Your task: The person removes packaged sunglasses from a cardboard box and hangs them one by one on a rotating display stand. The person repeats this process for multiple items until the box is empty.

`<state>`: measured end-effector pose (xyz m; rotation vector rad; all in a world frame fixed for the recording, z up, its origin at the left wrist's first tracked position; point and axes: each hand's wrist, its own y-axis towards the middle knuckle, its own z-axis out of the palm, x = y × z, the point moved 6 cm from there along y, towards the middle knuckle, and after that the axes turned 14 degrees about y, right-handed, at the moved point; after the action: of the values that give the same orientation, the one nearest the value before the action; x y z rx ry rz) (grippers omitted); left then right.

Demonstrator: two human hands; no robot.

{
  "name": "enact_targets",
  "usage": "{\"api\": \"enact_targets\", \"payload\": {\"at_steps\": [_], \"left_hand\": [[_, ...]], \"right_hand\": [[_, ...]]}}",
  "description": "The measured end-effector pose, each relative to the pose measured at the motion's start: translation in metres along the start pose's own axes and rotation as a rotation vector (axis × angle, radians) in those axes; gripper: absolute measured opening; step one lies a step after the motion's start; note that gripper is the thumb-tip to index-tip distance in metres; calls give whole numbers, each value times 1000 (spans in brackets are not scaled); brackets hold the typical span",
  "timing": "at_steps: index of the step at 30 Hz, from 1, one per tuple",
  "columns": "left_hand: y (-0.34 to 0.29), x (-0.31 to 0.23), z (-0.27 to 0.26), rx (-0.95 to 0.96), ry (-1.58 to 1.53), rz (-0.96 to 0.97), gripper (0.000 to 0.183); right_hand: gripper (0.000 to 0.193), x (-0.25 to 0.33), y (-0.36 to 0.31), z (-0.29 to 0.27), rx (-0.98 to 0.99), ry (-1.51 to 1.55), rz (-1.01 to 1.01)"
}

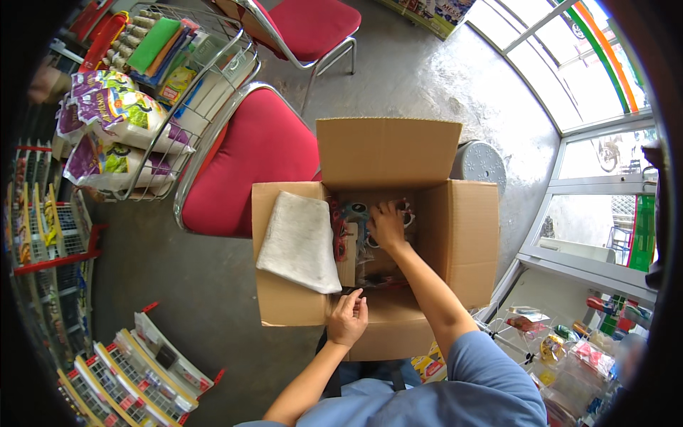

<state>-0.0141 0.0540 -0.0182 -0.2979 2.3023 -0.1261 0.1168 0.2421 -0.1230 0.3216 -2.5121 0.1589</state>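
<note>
An open cardboard box stands in front of me with its flaps folded out. My right hand reaches down inside it, fingers bent round white-rimmed glasses. Next to them lie a blue-and-white pair of glasses and several red-framed glasses along the left wall. My left hand is at the near left corner of the box, its thumb and fingers drawn together; whatever is between them is too small to make out. A folded whitish cloth rests on the left flap.
Red padded chairs stand beyond and left of the box. A wire cart holds plastic bags of goods. Display racks line the left side. A grey stool stands behind the box, and packaged goods hang at the lower right.
</note>
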Motion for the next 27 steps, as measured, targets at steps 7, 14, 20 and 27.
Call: {"api": "enact_targets", "payload": {"at_steps": [7,14,20,27], "left_hand": [[11,7,3,120,-238,-260,26],[46,-13,-32,-165,-880,-539,29],[34,-60,-57,-136,-1030,-414,10],[-6,-139,-82,21,-920,-125,9]], "right_hand": [[13,66,-75,-73,-134,330,112],[17,137,-152,-141,-277,291,-124],[19,153,-186,-188,-337,322,-170],[29,150,-227,-272,-466,799,88]]}}
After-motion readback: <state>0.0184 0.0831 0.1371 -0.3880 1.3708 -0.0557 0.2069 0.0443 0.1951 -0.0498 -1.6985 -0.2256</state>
